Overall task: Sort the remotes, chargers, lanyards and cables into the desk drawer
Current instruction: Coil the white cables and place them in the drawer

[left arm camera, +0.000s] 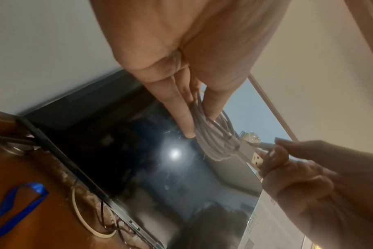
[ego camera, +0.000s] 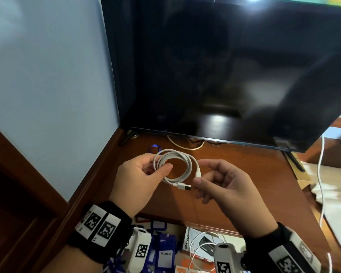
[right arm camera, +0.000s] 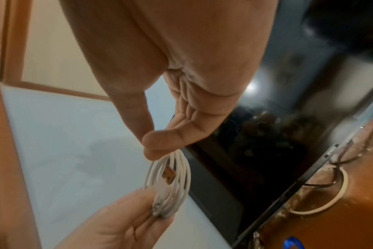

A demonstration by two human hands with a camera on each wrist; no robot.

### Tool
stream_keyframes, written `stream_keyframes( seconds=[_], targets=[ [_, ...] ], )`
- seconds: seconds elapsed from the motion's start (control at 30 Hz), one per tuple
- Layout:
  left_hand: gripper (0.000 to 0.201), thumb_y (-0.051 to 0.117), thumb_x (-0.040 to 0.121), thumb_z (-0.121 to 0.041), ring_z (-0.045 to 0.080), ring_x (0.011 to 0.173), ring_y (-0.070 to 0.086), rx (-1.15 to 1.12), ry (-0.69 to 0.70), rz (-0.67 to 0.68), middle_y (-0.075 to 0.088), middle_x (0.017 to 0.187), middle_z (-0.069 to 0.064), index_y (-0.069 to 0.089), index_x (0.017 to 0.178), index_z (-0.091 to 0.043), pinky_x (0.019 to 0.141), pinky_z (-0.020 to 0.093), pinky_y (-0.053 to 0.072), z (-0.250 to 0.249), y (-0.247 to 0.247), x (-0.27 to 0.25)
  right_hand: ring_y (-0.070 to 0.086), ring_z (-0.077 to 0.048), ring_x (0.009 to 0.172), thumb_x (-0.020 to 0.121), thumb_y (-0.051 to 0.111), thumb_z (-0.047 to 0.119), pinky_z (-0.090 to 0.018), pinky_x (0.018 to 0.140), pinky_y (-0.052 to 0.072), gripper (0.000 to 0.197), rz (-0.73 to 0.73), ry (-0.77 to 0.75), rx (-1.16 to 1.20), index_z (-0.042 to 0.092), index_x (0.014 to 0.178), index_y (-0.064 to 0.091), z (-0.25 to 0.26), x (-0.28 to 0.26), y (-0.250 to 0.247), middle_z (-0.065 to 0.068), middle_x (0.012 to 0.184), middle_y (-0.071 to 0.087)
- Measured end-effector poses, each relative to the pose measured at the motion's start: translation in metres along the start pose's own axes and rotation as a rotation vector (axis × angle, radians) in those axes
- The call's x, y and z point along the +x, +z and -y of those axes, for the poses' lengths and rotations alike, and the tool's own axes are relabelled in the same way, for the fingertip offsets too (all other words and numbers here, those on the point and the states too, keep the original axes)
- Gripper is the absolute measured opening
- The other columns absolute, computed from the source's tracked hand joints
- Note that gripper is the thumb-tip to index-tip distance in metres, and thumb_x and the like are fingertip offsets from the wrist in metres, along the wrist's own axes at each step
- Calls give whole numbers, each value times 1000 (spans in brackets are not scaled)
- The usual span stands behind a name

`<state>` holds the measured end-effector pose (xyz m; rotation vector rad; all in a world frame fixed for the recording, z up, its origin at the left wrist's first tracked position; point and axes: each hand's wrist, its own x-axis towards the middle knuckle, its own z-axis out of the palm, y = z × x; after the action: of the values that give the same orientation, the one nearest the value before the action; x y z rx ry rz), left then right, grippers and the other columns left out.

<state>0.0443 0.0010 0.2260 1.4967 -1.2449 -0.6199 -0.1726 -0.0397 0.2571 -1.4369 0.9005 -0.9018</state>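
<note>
A white cable [ego camera: 174, 166] wound into a coil hangs in the air over the wooden desk [ego camera: 244, 184]. My left hand [ego camera: 161, 164] grips the coil's left side between thumb and fingers. My right hand [ego camera: 200, 174] pinches the cable's small connector end at the coil's right side. The USB plug [ego camera: 184, 187] sticks out below the coil. The left wrist view has the coil [left arm camera: 215, 139] held in my left hand [left arm camera: 202, 118], with right fingertips [left arm camera: 275, 151] at the plugs. In the right wrist view my thumb and forefinger [right arm camera: 151, 148] meet on the coil's [right arm camera: 170, 185] top.
A dark TV [ego camera: 224, 75] stands at the back of the desk, with a blue lanyard [ego camera: 154, 148] and a white cord [ego camera: 185, 146] in front of it. Below the desk edge the open drawer [ego camera: 178, 241] holds blue lanyards, boxes and a white cable. Blue wall on the left.
</note>
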Motion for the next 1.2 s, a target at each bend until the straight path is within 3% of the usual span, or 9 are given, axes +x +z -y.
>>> stream_keyframes(
  seconds=[0.17, 0.43, 0.6, 0.7, 0.8, 0.9, 0.97, 1.07, 1.2],
  targets=[
    [18, 78, 89, -35, 3, 85, 74, 85, 44, -64, 77, 86, -16, 77, 105, -28, 76, 24, 61, -1, 1, -2, 72, -29, 69, 85, 80, 13, -29, 60, 58, 33, -1, -57, -73, 17, 115, 67, 4, -2, 12, -12, 79, 76],
    [20, 78, 91, -30, 1, 92, 74, 52, 79, 6, 78, 94, -18, 77, 111, -27, 82, 23, 61, -7, -1, -9, 73, -25, 65, 80, 85, 16, -26, 54, 57, 25, -18, -113, -123, 8, 97, 68, 12, 5, 13, -9, 77, 78],
    [20, 77, 92, -26, 9, 94, 76, -38, 46, 149, 79, 94, -11, 77, 112, -23, 86, 37, 63, -13, -6, -10, 71, -15, 61, 78, 88, 21, -22, 53, 53, 26, -74, -142, -252, 14, 91, 66, 10, 12, 11, -5, 73, 76],
    [23, 77, 92, -21, 11, 95, 77, -109, 8, 235, 80, 98, -8, 76, 114, -21, 88, 40, 62, -18, -8, -11, 59, -7, 61, 76, 89, 30, -16, 56, 46, 27, -135, -211, -474, 25, 83, 63, 1, 16, 6, 2, 68, 65],
    [23, 77, 91, -16, 18, 95, 78, -203, -55, 279, 81, 99, 0, 76, 114, -18, 87, 47, 63, -18, -11, -11, 58, -8, 69, 77, 87, 33, -16, 60, 46, 30, -107, -285, -613, 29, 85, 57, -5, 18, 4, 10, 76, 59],
    [25, 77, 90, -15, 23, 95, 78, -240, -85, 323, 80, 100, 4, 75, 115, -15, 85, 51, 63, -16, -12, -11, 70, -6, 88, 83, 83, 16, -22, 75, 58, 38, 8, -211, -443, 27, 107, 56, -13, 21, 5, 9, 95, 72],
    [25, 77, 90, -14, 23, 95, 78, -239, -82, 347, 80, 100, 5, 75, 115, -15, 84, 49, 63, -15, -12, -11, 74, -11, 97, 91, 74, 8, -32, 85, 61, 38, 143, -148, -324, 22, 122, 56, -17, 24, 5, 3, 105, 76],
    [22, 75, 91, -10, 24, 92, 78, -259, -95, 336, 80, 97, 7, 75, 113, -11, 81, 43, 65, -15, -13, -10, 76, -17, 89, 98, 65, 4, -30, 79, 60, 20, 249, -112, -183, 12, 116, 67, -20, 25, 5, -6, 99, 79],
    [21, 75, 91, -9, 27, 90, 78, -296, -121, 301, 80, 95, 10, 75, 112, -9, 76, 38, 65, -12, -19, -5, 67, -21, 75, 94, 71, 21, -32, 69, 55, 17, 231, -139, -112, 7, 102, 74, -28, 26, 4, -15, 86, 75]
  ],
)
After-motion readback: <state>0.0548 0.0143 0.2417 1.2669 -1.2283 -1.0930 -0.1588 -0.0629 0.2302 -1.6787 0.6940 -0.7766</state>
